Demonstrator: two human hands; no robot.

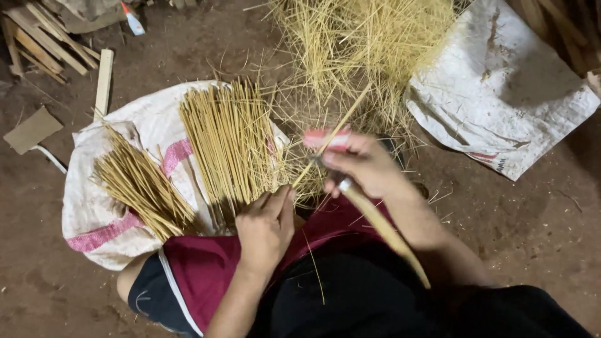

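The right hand grips a long-handled knife, shaving a thin stick at frame centre. The left hand pinches the stick's lower end. Next, I judge, a steady pull along the stick is needed.

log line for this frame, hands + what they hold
left hand: pinches thin stick at lower end | right hand: grips long-handled knife against stick | beside: split stick bundles on white sack
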